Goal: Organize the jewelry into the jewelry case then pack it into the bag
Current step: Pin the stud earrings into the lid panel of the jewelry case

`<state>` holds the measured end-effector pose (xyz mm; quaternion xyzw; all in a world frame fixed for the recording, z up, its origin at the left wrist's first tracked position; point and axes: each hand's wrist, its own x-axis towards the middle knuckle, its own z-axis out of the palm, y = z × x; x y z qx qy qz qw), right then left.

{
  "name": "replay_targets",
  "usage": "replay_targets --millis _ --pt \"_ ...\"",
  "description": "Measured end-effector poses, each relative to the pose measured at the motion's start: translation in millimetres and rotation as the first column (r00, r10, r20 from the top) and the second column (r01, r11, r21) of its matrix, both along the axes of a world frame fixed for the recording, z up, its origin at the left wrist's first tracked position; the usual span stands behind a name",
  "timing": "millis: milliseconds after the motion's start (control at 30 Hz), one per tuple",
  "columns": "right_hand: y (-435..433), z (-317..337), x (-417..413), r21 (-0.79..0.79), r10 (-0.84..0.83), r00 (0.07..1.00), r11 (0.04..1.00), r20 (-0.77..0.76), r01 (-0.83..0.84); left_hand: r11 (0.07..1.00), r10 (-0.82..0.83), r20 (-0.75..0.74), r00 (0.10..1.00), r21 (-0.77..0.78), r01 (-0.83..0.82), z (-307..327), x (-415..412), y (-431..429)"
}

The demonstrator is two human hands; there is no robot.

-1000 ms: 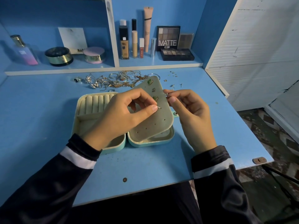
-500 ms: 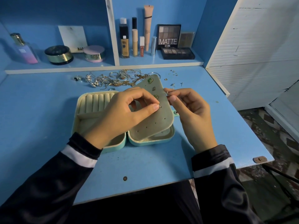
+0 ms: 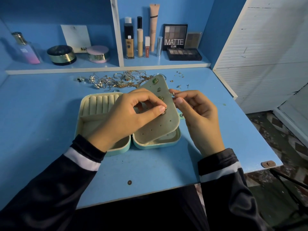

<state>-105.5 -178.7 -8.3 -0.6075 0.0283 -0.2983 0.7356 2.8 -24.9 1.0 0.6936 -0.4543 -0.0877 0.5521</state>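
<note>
On the blue desk [image 3: 41, 114], right in front of the person, a teal jewelry case [image 3: 155, 145] lies open with both halves flat. Its left half shows a row of cream ring rolls [image 3: 100, 104], partly covered by the left hand [image 3: 126, 117]. Over the right half, the cream earring panel [image 3: 155, 129] is lifted and tilted, its far end raised toward the shelf. Three green earrings [image 3: 155, 80] sit in a line along the panel's upper part, with rows of empty holes lower down. The left hand reaches across the panel, thumb and forefinger pinched together on a small earring [image 3: 163, 112] held against the panel's face; its other fingers are curled under. The right hand [image 3: 200, 117] is at the panel's right edge, thumb and forefinger pinching a small silver piece [image 3: 173, 93], too small to identify, and the remaining fingers are loosely curled. Behind the case, a tangled pile of jewelry [image 3: 116, 81] lies on the desk with chains and rings in it, and a few loose studs [image 3: 183, 86] are scattered to its right. The shelf [image 3: 100, 68] at the back holds a perfume bottle [image 3: 26, 49], round jars, upright makeup tubes and an eyeshadow palette [image 3: 175, 36].
</note>
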Motion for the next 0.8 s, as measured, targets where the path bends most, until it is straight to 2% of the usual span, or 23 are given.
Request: replay_targets --millis 200,367,567,800 --pt "1.9 0.9 0.5 0.052 0.072 0.997 0.996 0.019 -0.073 0.999 -0.004 -0.052 0.999 -0.041 0.002 2.1 0.6 1.3" --pt "11.9 5.9 5.0 0.133 0.144 0.988 0.980 0.050 -0.149 0.993 0.021 -0.026 0.999 -0.116 -0.024 7.1 4.1 7.6" --pt "17.7 10.0 12.6 0.158 0.191 0.980 0.967 0.062 -0.199 0.990 0.031 0.140 0.990 -0.142 -0.011 13.9 7.7 15.4" --pt "24.4 13.7 21.0 0.219 0.257 0.963 0.938 0.086 -0.270 0.994 -0.007 0.304 0.953 -0.098 0.039 17.2 16.3 25.5"
